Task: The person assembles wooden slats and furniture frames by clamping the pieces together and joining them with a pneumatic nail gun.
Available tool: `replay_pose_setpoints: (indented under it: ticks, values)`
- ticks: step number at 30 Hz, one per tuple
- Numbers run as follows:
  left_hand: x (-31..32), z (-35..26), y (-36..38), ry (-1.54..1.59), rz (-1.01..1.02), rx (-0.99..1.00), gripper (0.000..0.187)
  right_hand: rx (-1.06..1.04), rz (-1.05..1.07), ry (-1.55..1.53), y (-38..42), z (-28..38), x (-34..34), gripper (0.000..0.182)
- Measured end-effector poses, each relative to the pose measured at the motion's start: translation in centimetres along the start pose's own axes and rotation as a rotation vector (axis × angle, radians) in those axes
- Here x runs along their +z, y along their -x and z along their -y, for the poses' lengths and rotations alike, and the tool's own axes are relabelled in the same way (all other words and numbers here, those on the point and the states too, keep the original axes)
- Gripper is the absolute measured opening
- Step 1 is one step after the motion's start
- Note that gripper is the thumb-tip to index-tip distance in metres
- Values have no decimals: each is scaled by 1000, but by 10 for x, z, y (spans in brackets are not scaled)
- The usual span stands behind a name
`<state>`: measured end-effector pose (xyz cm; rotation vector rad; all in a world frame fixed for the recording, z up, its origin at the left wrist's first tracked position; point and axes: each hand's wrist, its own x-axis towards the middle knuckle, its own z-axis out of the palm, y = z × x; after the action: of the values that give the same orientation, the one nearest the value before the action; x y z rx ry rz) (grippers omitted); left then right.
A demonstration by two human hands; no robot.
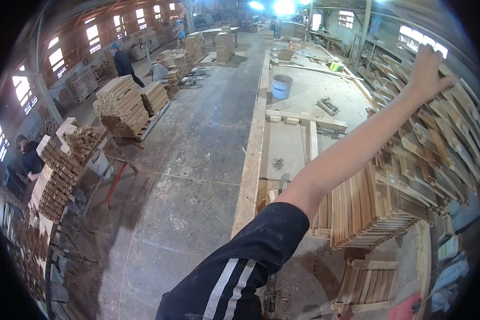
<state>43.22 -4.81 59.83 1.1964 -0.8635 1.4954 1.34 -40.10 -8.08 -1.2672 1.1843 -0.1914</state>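
Note:
My left hand [428, 74] is stretched to the upper right, at the top of a leaning stack of slatted wooden frames [429, 144]. Its fingers are bent over and its thumb points right, beside the upper wooden pieces. What lies under the fingers is hidden. My bare forearm and dark striped sleeve cross in front of the worktable [298, 80]. Below the arm, more slatted wooden frames [357, 202] stand packed together, and a small slatted frame [368, 285] lies near the bottom. My right hand is out of view.
On the worktable are a white bucket [281, 87], a joined wooden frame [312, 136] and a pile of metal parts [328, 106]. Stacked boards [124, 106] stand left of the aisle. One person [124, 64] is beyond them, another [29, 160] at the far left.

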Motion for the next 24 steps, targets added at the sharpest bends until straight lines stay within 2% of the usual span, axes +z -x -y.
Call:
replay_pose_setpoints:
  ticks: [4,6,8,9,11,12,13,14,15,16,17,20,23,24]
  values:
    - [-20,-13,-1,-157,50,9,59,-94,185,-105,31,26,-27,41]
    - [-45,-45,-5,-274,222,-29,86,-190,312,-173,39,38,-39,41]
    - [-81,-88,5,-236,147,30,80,-388,493,-295,7,25,-57,40]
    - [-106,-128,19,-106,-33,59,64,-560,420,-149,22,46,-56,35]
    - [-164,-209,63,421,135,-405,24,-1033,54,496,93,71,-44,33]
    - [-187,-237,99,646,279,-599,24,-1147,-99,744,129,77,-40,36]
    - [-205,-270,152,809,486,-778,25,-964,54,-60,143,55,-34,28]
    - [-223,-302,202,936,708,-936,27,-661,43,-306,200,72,-33,29]
    - [-241,-334,246,1024,911,-1085,29,-691,39,-303,197,51,-43,33]
    - [-259,-362,284,1061,1074,-1241,32,-435,-46,-519,210,45,-37,25]
    - [-275,-391,308,976,1239,-1435,49,-229,-119,-545,267,62,-29,21]
    - [-302,-428,427,799,1086,-2390,71,-386,-159,-648,359,15,-18,21]
    - [-299,-432,473,1161,921,-2720,81,-554,-170,-721,416,-64,-3,22]
    - [-294,-436,482,1131,857,-2664,80,-583,-103,-560,439,-88,-5,21]
